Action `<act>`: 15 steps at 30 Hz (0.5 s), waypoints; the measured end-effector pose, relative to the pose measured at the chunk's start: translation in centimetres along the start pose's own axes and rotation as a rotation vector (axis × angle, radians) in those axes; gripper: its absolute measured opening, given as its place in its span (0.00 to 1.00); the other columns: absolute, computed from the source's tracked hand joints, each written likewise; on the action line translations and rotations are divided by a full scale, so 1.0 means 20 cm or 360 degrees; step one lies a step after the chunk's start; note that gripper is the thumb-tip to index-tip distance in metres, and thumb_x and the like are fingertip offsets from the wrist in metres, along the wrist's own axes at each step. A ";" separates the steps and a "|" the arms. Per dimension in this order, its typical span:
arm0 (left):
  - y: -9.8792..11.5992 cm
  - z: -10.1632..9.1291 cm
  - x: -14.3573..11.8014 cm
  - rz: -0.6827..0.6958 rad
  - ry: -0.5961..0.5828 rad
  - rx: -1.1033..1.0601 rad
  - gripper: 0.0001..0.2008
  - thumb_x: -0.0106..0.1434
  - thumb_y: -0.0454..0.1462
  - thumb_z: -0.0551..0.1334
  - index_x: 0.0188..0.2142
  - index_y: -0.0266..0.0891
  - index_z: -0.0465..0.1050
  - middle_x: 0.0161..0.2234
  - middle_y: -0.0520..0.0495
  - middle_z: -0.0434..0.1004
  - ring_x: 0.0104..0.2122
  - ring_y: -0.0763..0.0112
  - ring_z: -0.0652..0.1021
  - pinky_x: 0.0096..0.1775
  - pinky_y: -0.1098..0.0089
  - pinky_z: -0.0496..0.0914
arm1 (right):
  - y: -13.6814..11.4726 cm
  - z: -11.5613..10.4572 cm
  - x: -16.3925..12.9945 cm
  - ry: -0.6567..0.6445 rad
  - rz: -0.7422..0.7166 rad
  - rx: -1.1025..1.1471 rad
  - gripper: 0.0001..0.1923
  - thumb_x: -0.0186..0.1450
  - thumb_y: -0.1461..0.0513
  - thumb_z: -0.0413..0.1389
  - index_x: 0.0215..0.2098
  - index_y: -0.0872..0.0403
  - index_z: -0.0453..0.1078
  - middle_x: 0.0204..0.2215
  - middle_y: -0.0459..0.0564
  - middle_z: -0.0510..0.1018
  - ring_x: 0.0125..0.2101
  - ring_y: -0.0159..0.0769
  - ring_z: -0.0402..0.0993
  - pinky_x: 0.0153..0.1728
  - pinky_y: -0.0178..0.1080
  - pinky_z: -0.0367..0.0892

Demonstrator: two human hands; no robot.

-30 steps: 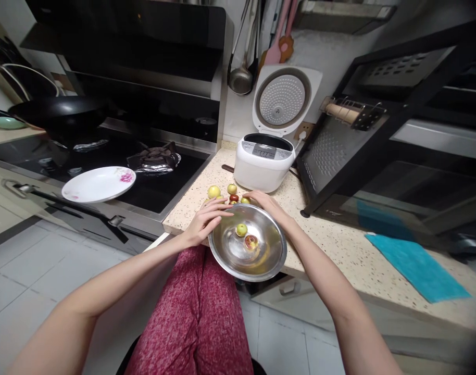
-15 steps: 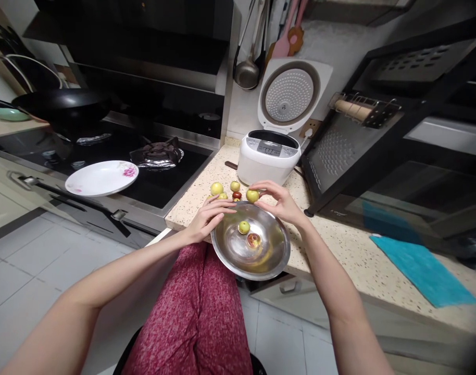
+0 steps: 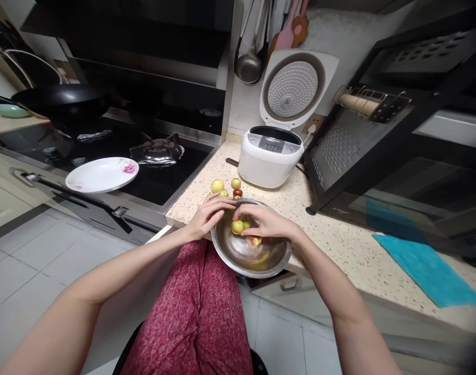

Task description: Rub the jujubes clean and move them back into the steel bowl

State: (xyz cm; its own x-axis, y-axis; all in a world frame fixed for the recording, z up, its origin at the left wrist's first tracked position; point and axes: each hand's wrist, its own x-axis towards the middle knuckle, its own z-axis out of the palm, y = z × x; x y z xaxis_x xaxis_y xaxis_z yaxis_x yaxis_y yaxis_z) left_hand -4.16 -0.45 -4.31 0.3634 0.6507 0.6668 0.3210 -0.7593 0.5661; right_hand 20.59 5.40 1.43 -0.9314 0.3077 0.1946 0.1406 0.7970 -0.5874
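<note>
A shiny metal bowl (image 3: 275, 260) sits at the counter's front edge, partly overhanging it. My left hand (image 3: 209, 217) holds its left rim, fingers stretched across the edge. My right hand (image 3: 267, 221) reaches into the bowl, its thumb and fingers closed around a small round yellow-green fruit (image 3: 237, 227). Just behind that fruit, a second yellow-green one (image 3: 246, 224) is partly hidden by the fingers. A reddish fruit piece (image 3: 254, 240) lies on the bowl's bottom, below my thumb. Behind the rim are several yellow-green fruits (image 3: 217, 185) and a dark red fruit (image 3: 237, 192).
A white rice cooker (image 3: 267, 165) stands behind the bowl, lid up. To the left are a gas stove (image 3: 195, 161), a white flowered plate (image 3: 99, 174) near its front and a black wok (image 3: 62, 101). A turquoise cloth (image 3: 425, 271) lies on the right counter, before a black oven (image 3: 410, 187).
My right hand has carried the yellow-green fruit from behind the bowl's rim down and left into the bowl. My left hand stays on the rim.
</note>
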 end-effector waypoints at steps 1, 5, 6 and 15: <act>0.00 0.00 0.00 0.0002 -0.0001 0.0001 0.18 0.78 0.42 0.51 0.56 0.43 0.77 0.58 0.42 0.80 0.62 0.56 0.76 0.69 0.46 0.58 | 0.00 0.00 0.00 -0.0018 0.0004 -0.0014 0.12 0.66 0.61 0.65 0.47 0.51 0.72 0.46 0.50 0.79 0.47 0.42 0.76 0.52 0.47 0.72; 0.00 0.00 0.00 0.0005 -0.0015 0.0015 0.18 0.78 0.42 0.51 0.55 0.43 0.77 0.58 0.41 0.80 0.62 0.57 0.76 0.69 0.46 0.57 | 0.00 0.01 0.00 -0.0087 0.0032 -0.0051 0.11 0.65 0.62 0.66 0.45 0.51 0.71 0.44 0.49 0.78 0.47 0.43 0.75 0.51 0.46 0.70; 0.00 0.00 0.00 0.0004 -0.0017 0.0017 0.18 0.78 0.42 0.51 0.55 0.43 0.77 0.58 0.41 0.80 0.62 0.57 0.76 0.69 0.46 0.58 | 0.00 0.01 0.00 -0.0099 0.0041 -0.0061 0.11 0.65 0.62 0.66 0.44 0.51 0.71 0.44 0.49 0.78 0.47 0.43 0.75 0.52 0.46 0.70; 0.00 0.00 0.00 -0.0038 -0.0031 0.0027 0.19 0.78 0.44 0.51 0.54 0.42 0.77 0.58 0.40 0.80 0.62 0.55 0.76 0.69 0.45 0.57 | 0.01 -0.01 0.00 -0.0028 -0.0005 0.0079 0.13 0.65 0.57 0.68 0.45 0.51 0.75 0.45 0.50 0.81 0.47 0.43 0.77 0.53 0.47 0.71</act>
State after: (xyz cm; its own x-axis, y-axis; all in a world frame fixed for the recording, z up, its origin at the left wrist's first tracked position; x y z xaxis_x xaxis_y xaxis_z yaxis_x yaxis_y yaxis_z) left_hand -4.20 -0.44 -4.29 0.3724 0.6690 0.6433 0.3444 -0.7433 0.5736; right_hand 20.61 5.72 1.50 -0.9376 0.2959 0.1827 0.1214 0.7708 -0.6254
